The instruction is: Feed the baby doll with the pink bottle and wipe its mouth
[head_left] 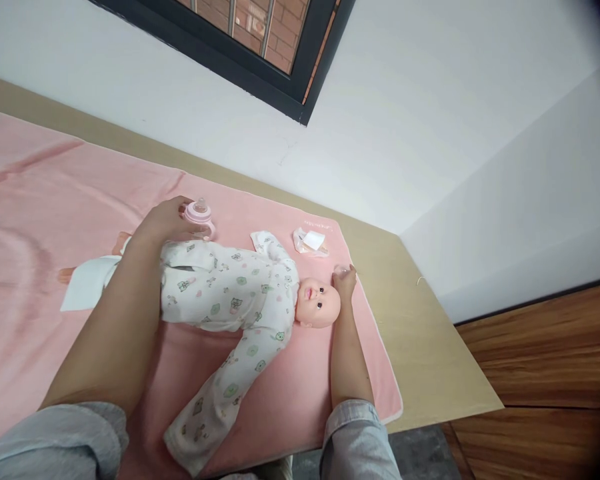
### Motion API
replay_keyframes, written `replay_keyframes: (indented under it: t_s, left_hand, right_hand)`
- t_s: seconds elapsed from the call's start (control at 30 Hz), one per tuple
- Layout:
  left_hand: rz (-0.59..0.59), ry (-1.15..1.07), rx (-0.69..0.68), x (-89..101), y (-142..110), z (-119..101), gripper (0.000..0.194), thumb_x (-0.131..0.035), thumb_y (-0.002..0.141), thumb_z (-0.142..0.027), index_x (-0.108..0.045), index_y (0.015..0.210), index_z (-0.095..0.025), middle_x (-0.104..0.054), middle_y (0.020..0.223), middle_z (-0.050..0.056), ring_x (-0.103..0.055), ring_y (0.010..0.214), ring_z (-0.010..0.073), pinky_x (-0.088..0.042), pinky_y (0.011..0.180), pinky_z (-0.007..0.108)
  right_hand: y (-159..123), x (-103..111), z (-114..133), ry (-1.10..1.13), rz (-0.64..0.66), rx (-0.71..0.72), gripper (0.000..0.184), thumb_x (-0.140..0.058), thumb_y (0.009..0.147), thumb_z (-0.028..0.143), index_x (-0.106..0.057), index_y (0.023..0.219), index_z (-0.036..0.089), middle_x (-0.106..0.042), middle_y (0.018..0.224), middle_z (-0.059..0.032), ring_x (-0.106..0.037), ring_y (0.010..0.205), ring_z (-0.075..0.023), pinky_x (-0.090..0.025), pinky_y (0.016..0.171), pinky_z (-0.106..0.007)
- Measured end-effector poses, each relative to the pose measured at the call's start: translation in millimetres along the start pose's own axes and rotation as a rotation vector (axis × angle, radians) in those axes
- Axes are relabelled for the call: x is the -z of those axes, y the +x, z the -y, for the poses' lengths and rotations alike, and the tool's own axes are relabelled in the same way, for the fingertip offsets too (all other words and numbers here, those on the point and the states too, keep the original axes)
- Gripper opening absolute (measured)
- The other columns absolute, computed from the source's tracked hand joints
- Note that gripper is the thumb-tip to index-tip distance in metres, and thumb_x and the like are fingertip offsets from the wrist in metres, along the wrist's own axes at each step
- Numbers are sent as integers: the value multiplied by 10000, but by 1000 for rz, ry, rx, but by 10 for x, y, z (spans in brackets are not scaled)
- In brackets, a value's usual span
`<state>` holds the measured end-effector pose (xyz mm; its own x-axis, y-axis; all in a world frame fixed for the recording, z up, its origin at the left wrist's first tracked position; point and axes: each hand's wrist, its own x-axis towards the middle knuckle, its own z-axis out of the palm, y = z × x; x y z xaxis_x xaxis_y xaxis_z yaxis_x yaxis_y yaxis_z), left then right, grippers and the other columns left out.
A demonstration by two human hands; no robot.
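Observation:
My left hand (169,220) is closed round a pink baby bottle (199,215), which stands beside the doll with its clear teat showing. A baby doll (318,303) lies on its back in white patterned clothes (235,287). Its head points right, and one long sleeve stretches toward me. Just beyond the doll's head, my right hand (346,279) has its fingers closed on a small clear plastic piece (341,271), whose exact kind I cannot make out. My left forearm crosses over the doll's legs and hides part of them.
A pink blanket (290,373) covers most of the tan table (410,333). A clear plastic packet (310,241) with a white label lies near the blanket's far corner. White cloth (87,283) lies by the doll's feet. Behind stand a white wall and a dark-framed window (300,87).

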<state>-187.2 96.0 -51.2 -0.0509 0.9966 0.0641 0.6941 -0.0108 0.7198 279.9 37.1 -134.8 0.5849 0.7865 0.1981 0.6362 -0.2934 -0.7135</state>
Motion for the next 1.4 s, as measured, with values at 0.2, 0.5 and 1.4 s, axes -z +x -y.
replay_keyframes:
  t_s: [0.2,0.5,1.4]
  left_hand:
    - [-27,63,22,0,-6,-11,746,-797,629,-449,-511,1255,-162,-606,1080,44,-561,932,247,-459,797,344]
    - [-135,-26,24,27,21,-14,809,-803,648,-445,-470,1310,-120,-590,1208,86,-556,1057,260,-451,938,414]
    - [274,-327,-592,-333,-1078,-1506,667,-724,718,-346,-456,1329,-353,-603,1283,-6,-547,1245,277,-515,953,364]
  right_hand:
    - [1,2,-3,10,6,-19,783,-583,751,240,-318,1464,52,-475,1451,-187,-433,1370,-293,-323,1164,-365]
    - [-10,1,-16,85,-14,-41,794,-579,758,291,-295,1465,68,-479,1432,-204,-451,1357,-274,-373,1123,-367]
    - [-1136,848,1844,885,252,588,805,-640,819,537,-236,1488,346,-364,1515,-88,-417,1397,-244,-420,1126,-443]
